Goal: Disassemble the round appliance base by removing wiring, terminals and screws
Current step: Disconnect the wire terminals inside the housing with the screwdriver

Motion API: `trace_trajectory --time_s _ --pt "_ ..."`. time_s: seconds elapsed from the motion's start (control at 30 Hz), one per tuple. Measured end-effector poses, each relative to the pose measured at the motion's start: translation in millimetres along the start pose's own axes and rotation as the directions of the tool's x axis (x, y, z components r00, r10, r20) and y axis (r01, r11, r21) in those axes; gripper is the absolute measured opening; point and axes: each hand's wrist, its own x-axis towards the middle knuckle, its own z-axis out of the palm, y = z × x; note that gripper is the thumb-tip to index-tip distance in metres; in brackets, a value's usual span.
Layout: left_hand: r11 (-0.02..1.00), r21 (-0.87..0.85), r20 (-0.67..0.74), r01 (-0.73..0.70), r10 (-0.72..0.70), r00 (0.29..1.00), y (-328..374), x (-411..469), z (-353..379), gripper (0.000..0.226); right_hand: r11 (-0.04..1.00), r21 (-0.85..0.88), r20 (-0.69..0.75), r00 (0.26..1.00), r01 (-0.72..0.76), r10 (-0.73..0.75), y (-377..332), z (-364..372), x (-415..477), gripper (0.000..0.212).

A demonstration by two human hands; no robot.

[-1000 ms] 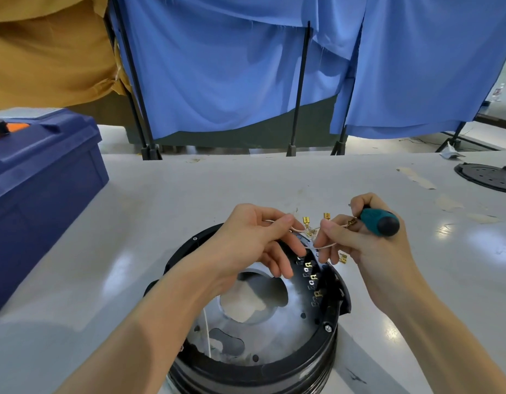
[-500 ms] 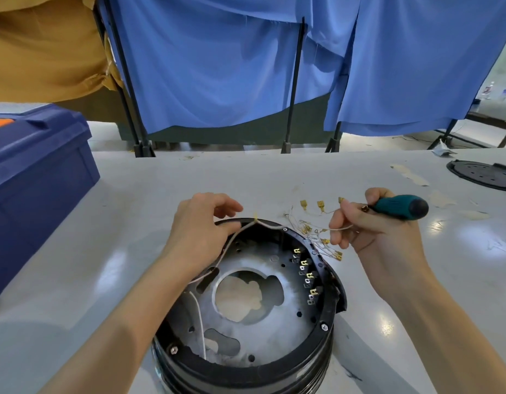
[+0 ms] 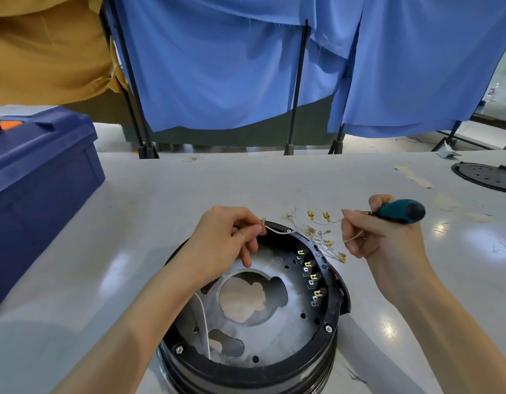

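base (image 3: 274,368) sits at the table's (image 3: 161,209) 6 o'clock. wiring step: left hand (image 3: 223,240) pinches a wire (image 3: 277,230) at its 12 o'clock rim; right hand (image 3: 385,243) clamps screwdriver (image 3: 402,212) and loose wires (image 3: 323,237). next, likely: lift wiring clear.

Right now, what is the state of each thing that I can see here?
Left hand: pinches white wire by its terminal.
Right hand: grips screwdriver, pinches loose wire bundle.
Round base: open-topped, rim screws in place.
Terminal row: mounted inside the base.
Toolbox: lid shut.
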Motion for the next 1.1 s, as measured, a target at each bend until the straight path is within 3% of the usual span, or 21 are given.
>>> trace_trajectory --time_s 0.13,0.27,0.4,0.57,0.67,0.93,1.1 --pt "0.997 0.078 -0.074 -0.001 0.007 0.997 -2 -1 5 0.014 0.991 -0.132 0.017 1.0 0.017 -0.015 6 3 -1 0.036" --pt "0.985 0.153 -0.049 -0.079 0.087 0.995 -3 -4 3 0.024 0.978 -0.205 0.004 1.0 0.025 -0.025 10 6 -2 0.038" --pt "0.974 0.213 -0.042 -0.079 0.09 0.995 -5 -5 6 0.018 0.967 -0.251 0.006 0.999 0.042 -0.042 12 4 -2 0.038" --pt "0.98 0.196 -0.078 -0.036 0.052 0.996 -5 -2 5 0.017 0.971 -0.216 0.009 0.994 0.105 -0.105 9 0 -1 0.039" --pt "0.976 0.215 -0.027 0.006 0.0 1.0 -6 -2 -1 0.012 0.975 -0.191 -0.019 0.992 0.116 -0.122 7 -1 0 0.039" --pt "0.982 -0.183 0.179 0.054 -0.021 0.984 -6 -3 -29 0.023 0.984 -0.102 -0.103 0.982 0.146 -0.157 6 -3 2 0.038" --pt "0.983 -0.179 0.239 0.049 -0.005 0.971 -11 -7 -37 0.024 0.983 -0.087 -0.12 0.978 0.163 -0.172 6 -3 3 0.037"
